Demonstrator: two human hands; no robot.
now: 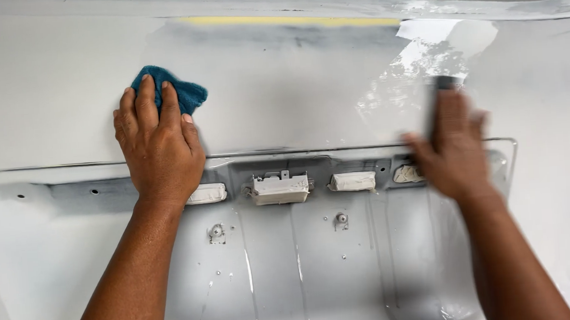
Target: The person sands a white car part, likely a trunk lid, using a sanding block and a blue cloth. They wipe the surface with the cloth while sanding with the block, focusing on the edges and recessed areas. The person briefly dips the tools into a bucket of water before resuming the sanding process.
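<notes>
Two hands at work on a white primed car panel (307, 93), wet in places. Left of frame: left hand (159, 151) flat, fingers spread and pressed on a teal cloth (182, 94), pinning it to the panel just above the long crease. Not closed around it; grip apart, palm down. Centre, lower: recessed grey area with masked fittings (280, 188) in a row, water runs (298, 271) streaking down below. Upper centre: strip of yellow tape (289, 20) along the top edge. Right of frame: right hand (455, 146) blurred in motion, clamped on a dark flat block (436, 101), held against the panel by the glossy wet patch. Judged step: wet-sanding with the block, cloth kept ready. Next move likely calls for even, flat pressure and a wipe to check the surface.
</notes>
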